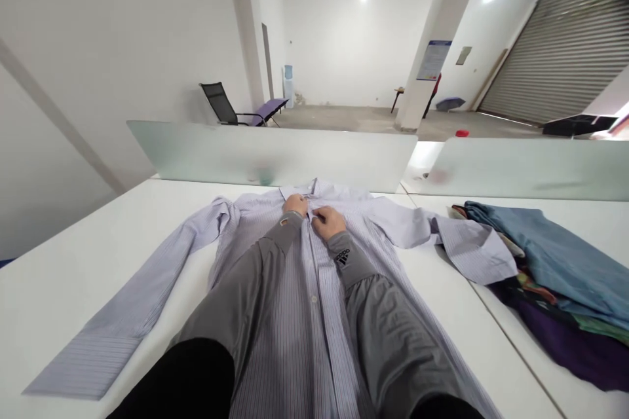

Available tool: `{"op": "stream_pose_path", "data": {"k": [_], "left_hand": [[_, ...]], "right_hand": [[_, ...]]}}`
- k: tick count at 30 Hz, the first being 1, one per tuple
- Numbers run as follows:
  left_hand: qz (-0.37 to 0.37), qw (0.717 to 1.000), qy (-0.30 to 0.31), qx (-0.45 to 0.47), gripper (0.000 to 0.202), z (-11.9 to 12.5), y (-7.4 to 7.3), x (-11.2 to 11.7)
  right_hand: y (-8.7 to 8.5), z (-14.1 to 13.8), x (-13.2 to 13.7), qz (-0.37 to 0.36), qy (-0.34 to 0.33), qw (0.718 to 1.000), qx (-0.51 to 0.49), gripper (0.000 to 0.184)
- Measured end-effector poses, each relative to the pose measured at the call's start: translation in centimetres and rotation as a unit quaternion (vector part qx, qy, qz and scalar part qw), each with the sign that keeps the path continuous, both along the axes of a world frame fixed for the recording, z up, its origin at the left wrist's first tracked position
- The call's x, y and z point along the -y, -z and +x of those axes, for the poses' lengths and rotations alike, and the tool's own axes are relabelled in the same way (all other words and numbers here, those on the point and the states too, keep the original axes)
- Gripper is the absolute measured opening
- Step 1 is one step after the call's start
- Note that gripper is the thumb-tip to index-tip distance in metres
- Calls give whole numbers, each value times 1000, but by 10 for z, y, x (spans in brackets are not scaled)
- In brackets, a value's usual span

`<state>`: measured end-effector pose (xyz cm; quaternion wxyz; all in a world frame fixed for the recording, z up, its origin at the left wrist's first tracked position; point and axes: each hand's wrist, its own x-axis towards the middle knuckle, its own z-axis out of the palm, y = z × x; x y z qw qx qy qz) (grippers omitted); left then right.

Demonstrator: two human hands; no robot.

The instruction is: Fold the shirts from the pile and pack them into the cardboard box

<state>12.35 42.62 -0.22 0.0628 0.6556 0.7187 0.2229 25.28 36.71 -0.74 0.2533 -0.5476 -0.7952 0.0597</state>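
A pale lavender striped dress shirt (289, 314) lies front up on the white table, its collar (339, 191) toward the far edge and both sleeves spread outward. Just below the collar, my left hand (295, 203) has its fingers closed on the shirt's front placket. My right hand (328, 221) pinches the other side of the placket, a little lower and to the right. The fingertips of both hands nearly meet at the opening. Whether a button is between them is too small to see. Farther down the placket a white button (313, 300) shows.
On the right of the white table (196, 304) lies a pile of clothes (555, 262), blue denim on top and purple below; the right cuff rests against it. Frosted glass dividers (295, 157) line the far edge. Beyond stand a black chair (219, 103) and a pillar.
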Motion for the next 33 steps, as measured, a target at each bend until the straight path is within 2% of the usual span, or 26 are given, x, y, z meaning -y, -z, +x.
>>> {"op": "stream_pose_path", "data": {"k": [5,8,11,14,17,20,22,24,27,29,31,33], "left_hand": [[31,999,-26,-19,29,-2,9,7],[22,999,-10,-32,27,-8,5,5],[14,998,38,-51,23,-20,-4,9],[33,988,129,-79,27,-31,-11,30],[21,970,216,-107,33,-39,-6,58],[-12,964,236,-117,40,-44,5,74],[-29,966,231,-113,44,-46,11,76],[-46,968,225,-104,45,-47,13,73],[-61,969,222,-92,45,-48,13,68],[-57,969,222,-88,45,-48,13,68],[-46,970,224,-87,46,-48,13,71],[-35,970,224,-86,49,-47,13,75]], "right_hand": [[7,0,-1,-7,38,999,12,30],[9,0,-1,1,55,998,25,29],[9,1,-2,0,58,998,29,29],[6,1,-4,-10,56,998,-3,28],[-2,2,-6,-29,53,997,-55,26],[-17,8,2,-53,59,994,-77,25],[-27,15,23,-71,64,992,-78,23],[-30,21,62,-91,60,992,-66,21],[-21,27,142,-110,20,994,-1,33],[-11,28,189,-75,-4,996,54,27],[-6,29,218,-50,8,995,85,17],[-10,31,229,-57,31,994,88,19]]}}
